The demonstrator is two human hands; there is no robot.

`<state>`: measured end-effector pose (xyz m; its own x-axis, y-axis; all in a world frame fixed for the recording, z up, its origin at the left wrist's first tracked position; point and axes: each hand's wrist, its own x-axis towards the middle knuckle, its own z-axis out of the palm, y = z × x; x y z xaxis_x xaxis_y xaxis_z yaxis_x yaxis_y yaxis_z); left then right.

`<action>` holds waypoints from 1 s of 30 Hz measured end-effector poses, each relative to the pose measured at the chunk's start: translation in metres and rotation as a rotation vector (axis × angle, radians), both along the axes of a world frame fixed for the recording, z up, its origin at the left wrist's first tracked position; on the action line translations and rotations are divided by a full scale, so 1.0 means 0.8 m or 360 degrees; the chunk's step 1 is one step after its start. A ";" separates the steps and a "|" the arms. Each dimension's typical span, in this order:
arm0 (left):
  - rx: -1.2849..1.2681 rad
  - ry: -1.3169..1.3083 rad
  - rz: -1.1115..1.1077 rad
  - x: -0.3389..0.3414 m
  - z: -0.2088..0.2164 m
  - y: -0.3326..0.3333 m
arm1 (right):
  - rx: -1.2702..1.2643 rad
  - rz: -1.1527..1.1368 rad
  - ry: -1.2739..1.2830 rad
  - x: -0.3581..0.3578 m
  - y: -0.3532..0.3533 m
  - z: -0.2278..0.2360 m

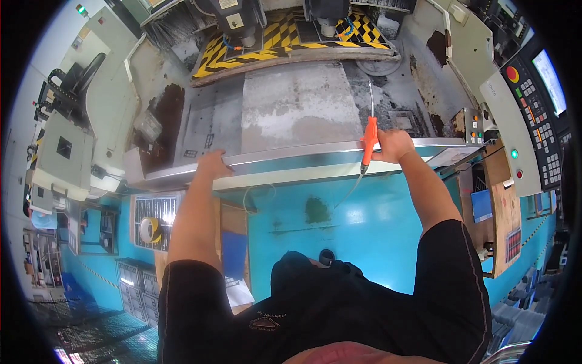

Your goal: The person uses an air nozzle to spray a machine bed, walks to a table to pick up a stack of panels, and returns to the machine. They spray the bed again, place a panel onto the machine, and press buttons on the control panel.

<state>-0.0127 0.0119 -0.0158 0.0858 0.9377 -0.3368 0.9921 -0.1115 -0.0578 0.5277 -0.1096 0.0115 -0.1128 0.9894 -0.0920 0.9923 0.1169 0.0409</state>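
Observation:
My right hand (pixel 394 145) is wrapped round an orange air blow gun (pixel 370 134) at the front rail of a machine. The gun's thin metal nozzle points away from me, over the machine bed. A thin hose trails from its lower end. To the left, my left hand (pixel 213 164) rests at the metal front rail (pixel 285 151), thumb and fingers apart, holding nothing. Beyond both hands lies the grey, stained machine bed (pixel 297 100), with a lighter patch in the middle.
Two spindle heads (pixel 237 24) hang above a plate with yellow and black stripes (pixel 279 39) at the back. On the right are a small button box (pixel 473 127) and a control panel (pixel 533 115) with a red stop knob. A striped tape roll (pixel 150 230) lies at lower left.

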 end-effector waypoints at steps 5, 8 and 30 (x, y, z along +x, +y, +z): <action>-0.0001 -0.0008 -0.0001 0.001 0.003 -0.001 | 0.0011 -0.0007 -0.0014 0.000 0.000 -0.001; -0.0014 0.0015 0.0007 0.002 0.003 -0.001 | 0.0031 0.0010 -0.0015 0.001 0.000 -0.002; -0.0015 0.0005 -0.0013 0.005 0.008 -0.003 | -0.0010 -0.0011 -0.0021 0.000 0.000 0.000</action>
